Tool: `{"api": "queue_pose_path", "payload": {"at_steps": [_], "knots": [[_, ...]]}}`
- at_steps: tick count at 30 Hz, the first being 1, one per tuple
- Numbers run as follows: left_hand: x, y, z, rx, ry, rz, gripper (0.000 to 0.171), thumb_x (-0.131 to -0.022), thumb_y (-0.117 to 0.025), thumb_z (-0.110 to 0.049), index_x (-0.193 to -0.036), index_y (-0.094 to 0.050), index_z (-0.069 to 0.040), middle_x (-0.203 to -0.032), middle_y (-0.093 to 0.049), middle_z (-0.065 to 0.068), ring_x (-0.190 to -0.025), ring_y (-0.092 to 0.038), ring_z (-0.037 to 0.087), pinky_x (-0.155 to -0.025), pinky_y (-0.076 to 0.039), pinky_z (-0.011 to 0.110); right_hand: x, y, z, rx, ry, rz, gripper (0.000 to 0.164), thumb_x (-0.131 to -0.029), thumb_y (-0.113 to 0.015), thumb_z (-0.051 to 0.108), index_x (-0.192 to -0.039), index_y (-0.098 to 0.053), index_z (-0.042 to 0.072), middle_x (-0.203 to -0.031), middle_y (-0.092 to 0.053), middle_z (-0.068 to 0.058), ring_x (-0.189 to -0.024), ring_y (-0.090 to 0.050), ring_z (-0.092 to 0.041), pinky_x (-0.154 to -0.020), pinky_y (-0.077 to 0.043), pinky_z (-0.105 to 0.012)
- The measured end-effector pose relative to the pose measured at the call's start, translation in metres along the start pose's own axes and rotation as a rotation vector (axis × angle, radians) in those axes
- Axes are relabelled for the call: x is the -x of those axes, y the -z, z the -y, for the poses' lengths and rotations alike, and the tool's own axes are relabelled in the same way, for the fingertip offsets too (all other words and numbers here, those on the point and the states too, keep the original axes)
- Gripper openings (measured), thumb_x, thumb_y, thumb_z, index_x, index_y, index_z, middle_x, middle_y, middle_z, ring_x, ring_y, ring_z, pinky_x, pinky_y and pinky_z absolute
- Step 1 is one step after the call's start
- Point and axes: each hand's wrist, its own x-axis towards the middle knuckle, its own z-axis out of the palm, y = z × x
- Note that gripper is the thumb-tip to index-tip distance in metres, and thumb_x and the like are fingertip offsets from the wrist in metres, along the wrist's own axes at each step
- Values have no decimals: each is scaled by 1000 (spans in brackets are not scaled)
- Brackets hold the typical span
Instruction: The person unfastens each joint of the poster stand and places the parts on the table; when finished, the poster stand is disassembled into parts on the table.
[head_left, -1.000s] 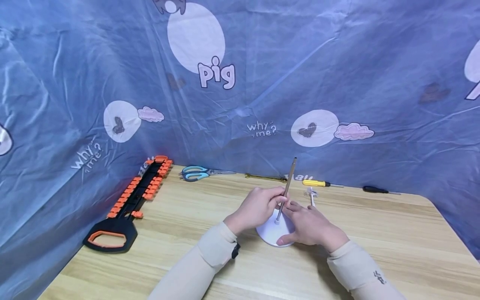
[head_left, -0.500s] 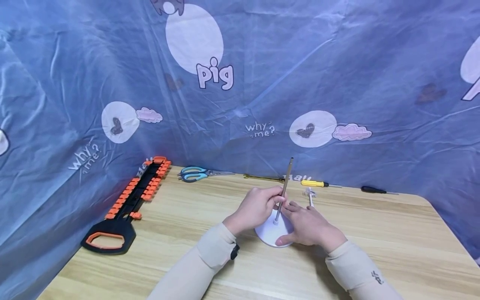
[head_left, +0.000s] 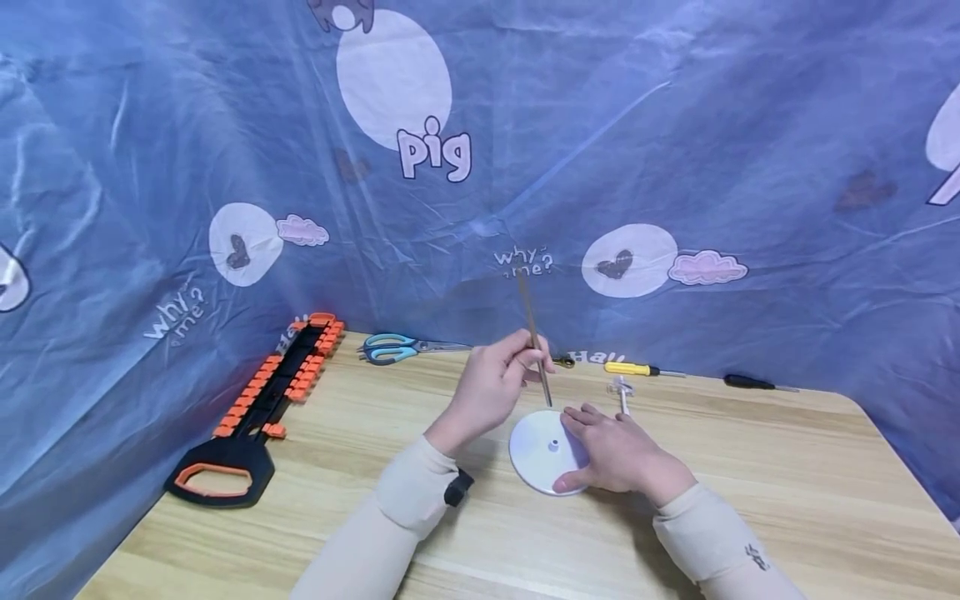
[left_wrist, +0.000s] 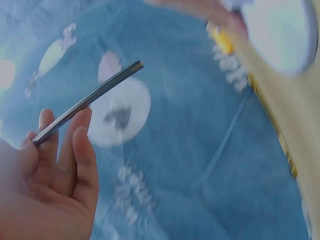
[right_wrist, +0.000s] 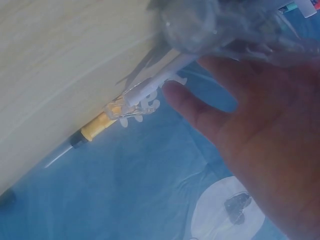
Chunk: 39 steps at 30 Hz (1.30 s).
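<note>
A slim metal rod (head_left: 528,312) is pinched in my left hand (head_left: 486,390), slanting upward. Its lower end hangs by the far edge of a white round base (head_left: 534,457), apart from the small hub at the disc's middle. In the left wrist view the rod (left_wrist: 90,99) lies between the thumb and fingers of the left hand (left_wrist: 62,187). With its fingers spread, my right hand (head_left: 621,450) rests on the right side of the base. Just beyond that hand is a white stem with a clear end piece (head_left: 622,392).
Along the back edge lie blue-handled scissors (head_left: 390,348), a partly hidden wrench (head_left: 566,362), a yellow screwdriver (head_left: 630,367) and a black screwdriver (head_left: 750,381). At the left stands a black and orange rack (head_left: 279,387) with a handle. A blue printed cloth (head_left: 480,167) hangs behind.
The rod stood in the hub of the base; my left hand has lifted it out and moved up and left, tilting its top leftward. The right hand stays on the base.
</note>
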Motion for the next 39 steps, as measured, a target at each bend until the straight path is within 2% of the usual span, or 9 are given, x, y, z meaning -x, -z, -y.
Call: {"api": "queue_pose_path", "payload": {"at_steps": [6, 9, 14, 17, 22, 26, 33, 36, 39], "knots": [[-3, 20, 0, -16, 38, -46, 21, -113, -52, -22, -103, -67, -11, -96, -77, 3, -91, -80, 18, -72, -63, 27, 1, -5, -4, -16, 0, -8, 112, -73, -83, 74, -151, -55, -1, -158, -53, -19, -147, -47, -50, -109, -39, -79], [-3, 24, 3, -20, 47, -36, 21, -113, -51, -22, -104, -67, -12, -97, -76, 4, -92, -79, 18, -77, -65, 32, 1, -7, -4, -19, 2, -12, 111, -73, -83, 74, -151, -55, -1, -158, -53, -19, -147, -47, -50, -108, -40, -79], [-3, 26, 6, -23, 57, -15, 21, -114, -50, -19, -103, -66, -9, -98, -76, 6, -94, -78, 18, -83, -65, 32, 1, -5, -3, -14, 14, -12, 111, -73, -82, 74, -150, -55, -1, -158, -54, -20, -146, -48, -50, -107, -40, -79], [-3, 28, 7, -56, 79, -23, 21, -113, -50, -18, -103, -67, -9, -97, -77, 6, -91, -77, 17, -81, -65, 29, 1, -4, -1, -13, 13, -10, 112, -73, -83, 74, -150, -55, -2, -158, -54, -19, -146, -48, -49, -108, -40, -79], [-3, 31, 11, -89, 134, -52, 21, -113, -52, -16, -103, -68, -8, -96, -77, 9, -84, -76, 17, -79, -65, 33, 1, -2, 0, -10, 17, -12, 110, -74, -83, 73, -150, -55, -2, -158, -54, -20, -146, -48, -49, -108, -40, -79], [-3, 34, 15, -119, 168, -60, 22, -112, -53, -18, -102, -69, -8, -96, -75, 8, -79, -74, 22, -74, -63, 35, 1, -2, -1, -4, 22, -15, 109, -75, -83, 72, -149, -56, -2, -157, -54, -20, -146, -49, -48, -106, -41, -79], [-5, 34, 19, -202, 264, -30, 19, -111, -56, -23, -99, -69, -14, -89, -69, 4, -75, -75, 32, -68, -56, 33, 1, -3, -2, -17, 8, -10, 112, -74, -83, 73, -151, -54, -2, -159, -52, -19, -147, -47, -48, -109, -39, -79], [-7, 33, 22, -240, 302, -9, 18, -111, -56, -24, -101, -69, -16, -84, -67, 2, -75, -75, 32, -68, -53, 32, 1, -3, -3, -18, 4, -6, 112, -74, -82, 73, -151, -53, -2, -160, -52, -19, -148, -46, -48, -110, -38, -79], [-8, 33, 26, -288, 316, 14, 18, -112, -55, -24, -102, -69, -17, -78, -65, 1, -69, -72, 25, -66, -48, 32, 1, -3, -4, -18, 0, -8, 111, -75, -83, 72, -152, -53, -2, -160, -51, -18, -148, -46, -47, -110, -38, -79]]}}
